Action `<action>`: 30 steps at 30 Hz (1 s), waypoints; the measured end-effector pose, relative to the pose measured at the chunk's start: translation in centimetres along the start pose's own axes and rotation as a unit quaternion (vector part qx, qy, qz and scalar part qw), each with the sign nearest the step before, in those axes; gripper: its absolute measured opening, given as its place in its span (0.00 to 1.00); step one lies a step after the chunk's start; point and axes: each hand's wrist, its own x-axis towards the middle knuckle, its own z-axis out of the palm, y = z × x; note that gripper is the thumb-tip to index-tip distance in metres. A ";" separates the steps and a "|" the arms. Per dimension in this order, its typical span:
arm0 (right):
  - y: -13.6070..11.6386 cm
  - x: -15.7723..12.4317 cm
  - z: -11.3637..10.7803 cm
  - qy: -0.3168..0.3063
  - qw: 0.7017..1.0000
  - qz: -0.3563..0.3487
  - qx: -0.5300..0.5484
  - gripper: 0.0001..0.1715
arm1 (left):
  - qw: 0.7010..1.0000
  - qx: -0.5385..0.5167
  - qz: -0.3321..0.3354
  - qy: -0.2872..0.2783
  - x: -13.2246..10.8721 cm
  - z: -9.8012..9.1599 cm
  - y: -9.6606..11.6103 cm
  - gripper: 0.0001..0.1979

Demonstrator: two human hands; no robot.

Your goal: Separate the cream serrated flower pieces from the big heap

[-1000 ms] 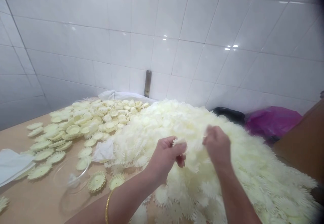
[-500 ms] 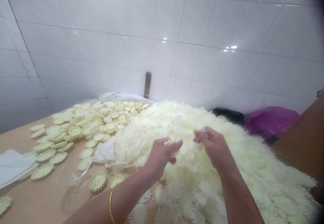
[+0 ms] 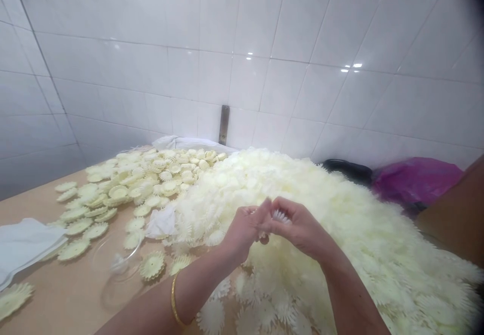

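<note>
Petals (image 3: 281, 217) — mostly behind hands (image 3: 305, 230)

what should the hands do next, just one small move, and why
Probably ease the white toothed piece in the right hand toward the left hand, holding the left steady. The hands meet over a pile of pale toothed pieces, so a slight move seems enough; what the left holds is mostly hidden, which favours going gently.
</note>
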 end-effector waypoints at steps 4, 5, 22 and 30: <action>0.4 0.2 -0.6 -0.009 1.000 0.010 0.012 0.12 | 0.999 -0.031 -0.006 -0.026 0.1 0.1 0.2 0.23; 0.5 0.3 -0.7 0.008 1.000 0.009 0.012 0.13 | 0.999 -0.029 -0.008 -0.038 0.1 0.0 0.2 0.20; 2.4 0.8 -1.7 0.381 0.916 0.121 -0.015 0.23 | 0.999 -0.008 -0.021 -0.024 -0.8 1.5 0.8 0.12; 2.7 0.5 -3.4 0.358 0.903 0.075 -0.225 0.25 | 0.998 -0.011 -0.057 -0.012 -0.1 0.5 0.4 0.08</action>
